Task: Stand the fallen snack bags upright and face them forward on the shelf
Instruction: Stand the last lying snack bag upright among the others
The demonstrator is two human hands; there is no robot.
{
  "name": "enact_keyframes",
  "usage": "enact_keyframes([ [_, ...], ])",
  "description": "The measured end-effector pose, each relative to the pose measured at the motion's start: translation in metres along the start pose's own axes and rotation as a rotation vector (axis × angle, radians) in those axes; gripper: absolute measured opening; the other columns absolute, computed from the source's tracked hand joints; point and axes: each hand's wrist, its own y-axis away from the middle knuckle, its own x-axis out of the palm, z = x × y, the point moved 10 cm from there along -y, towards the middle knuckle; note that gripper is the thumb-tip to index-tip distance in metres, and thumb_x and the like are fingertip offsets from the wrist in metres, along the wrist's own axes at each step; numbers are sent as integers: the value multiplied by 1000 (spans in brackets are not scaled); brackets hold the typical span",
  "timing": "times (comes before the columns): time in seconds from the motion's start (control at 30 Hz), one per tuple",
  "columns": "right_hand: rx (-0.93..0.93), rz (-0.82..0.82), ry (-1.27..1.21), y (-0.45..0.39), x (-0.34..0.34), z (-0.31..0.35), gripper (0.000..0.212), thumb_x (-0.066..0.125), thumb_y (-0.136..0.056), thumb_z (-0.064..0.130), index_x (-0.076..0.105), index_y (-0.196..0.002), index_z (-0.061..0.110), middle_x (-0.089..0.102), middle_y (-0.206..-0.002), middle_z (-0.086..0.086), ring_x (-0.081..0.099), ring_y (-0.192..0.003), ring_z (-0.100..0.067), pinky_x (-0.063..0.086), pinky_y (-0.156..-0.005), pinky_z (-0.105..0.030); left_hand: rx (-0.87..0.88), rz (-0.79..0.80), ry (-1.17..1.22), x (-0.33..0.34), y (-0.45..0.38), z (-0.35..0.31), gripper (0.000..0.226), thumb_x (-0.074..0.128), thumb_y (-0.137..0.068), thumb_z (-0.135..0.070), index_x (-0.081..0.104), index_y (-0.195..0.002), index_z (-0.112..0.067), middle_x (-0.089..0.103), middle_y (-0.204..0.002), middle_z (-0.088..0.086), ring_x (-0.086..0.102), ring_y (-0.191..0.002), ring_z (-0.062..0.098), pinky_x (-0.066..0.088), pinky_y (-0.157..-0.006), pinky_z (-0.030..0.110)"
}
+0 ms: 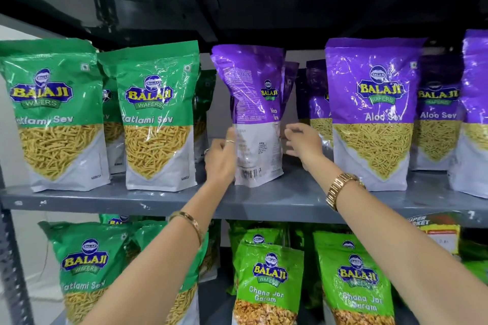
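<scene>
I have the purple Aloo Sev bag (pixel 254 116) upright on the middle shelf (pixel 158 199), back panel outward. My left hand (pixel 220 158) grips its left edge; my right hand (pixel 303 144) hovers beside it, fingers loosely spread. Next, I judge, it needs turning until its front faces forward.

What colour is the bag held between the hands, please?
Purple above, white below: bag, head view.

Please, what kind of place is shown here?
Probably a grocery shop aisle: a grey metal shelf holds rows of identical snack bags such as Ratlami Sev, and a yellow price tag hangs on its edge.
</scene>
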Motion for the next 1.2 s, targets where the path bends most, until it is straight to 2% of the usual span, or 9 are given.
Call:
enact_keyframes([
  [0.13, -2, 132, -42, 14, 11, -8, 10, 54, -90, 27, 64, -93, 26, 64, -105, -5, 62, -96, -22, 56, -83, -40, -194, 109, 211, 17, -20, 17, 60, 27, -95, -55, 44, -138, -17, 48, -144, 8, 45, -130, 28, 34, -111, 45],
  [0.3, 27, 251, -30, 18, 29, -14, 38, 49, -93, 35, 53, -128, 19, 54, -121, -2, 51, -107, -18, 54, -76, -36, -223, 151, 192, 28, -17, 25, 62, 30, -91, -60, 59, -124, -17, 63, -127, 6, 58, -115, 29, 43, -104, 43],
  [0.47, 49, 261, -40, 12, 36, -15, 26, 46, -93, 37, 59, -112, 25, 60, -117, 0, 55, -111, -20, 50, -90, -42, -67, 60, 177, 20, -13, 16, 36, 46, -93, -45, 58, -106, -14, 63, -94, 2, 57, -84, 16, 44, -84, 31],
  [0.67, 100, 335, -129, 12, 38, -14, 36, 45, -96, 31, 54, -127, 15, 58, -103, 2, 52, -103, -18, 42, -99, -45, 24, -66, 164, 12, -6, 10, 35, 53, -90, -42, 62, -94, -9, 60, -74, 0, 54, -66, 14, 40, -62, 26],
  [0.77, -54, 219, -14, 16, 22, 0, 32, 44, -95, 37, 60, -116, 18, 62, -100, 3, 56, -102, -19, 46, -89, -38, -56, -83, 213, 10, -18, 19, 35, 51, -89, -45, 58, -71, -15, 60, -72, 2, 56, -77, 24, 50, -80, 39],
  [0.87, -328, 46, 15, 44, 7, 30, 39, 47, -92, 43, 55, -119, 17, 63, -117, 1, 57, -108, -14, 43, -95, -31, -191, 10, 266, 23, -34, 27, 54, 46, -81, -59, 66, -96, -11, 68, -101, 7, 60, -98, 26, 46, -97, 41],
  [0.93, -427, 109, -28, 64, 19, 43, 43, 58, -81, 50, 49, -116, 26, 61, -117, 7, 57, -109, -10, 45, -95, -32, -223, 159, 384, 43, -37, 25, 57, 41, -85, -59, 69, -100, -12, 71, -103, 7, 64, -96, 25, 49, -91, 34],
  [1.07, -413, 110, 163, 70, 35, 38, 81, 78, -61, 46, 38, -129, 25, 55, -126, 1, 53, -115, -16, 47, -93, -36, -252, 303, 537, 63, -31, 18, 52, 29, -97, -49, 70, -89, -17, 76, -82, 4, 68, -81, 21, 51, -87, 35],
  [1.2, -391, 121, 210, 68, 31, 33, 67, 76, -71, 29, 39, -127, 22, 58, -118, 5, 55, -106, -13, 45, -87, -33, -276, 312, 553, 61, -31, 22, 51, 29, -98, -47, 69, -89, -17, 73, -88, 5, 65, -88, 23, 47, -95, 39],
])
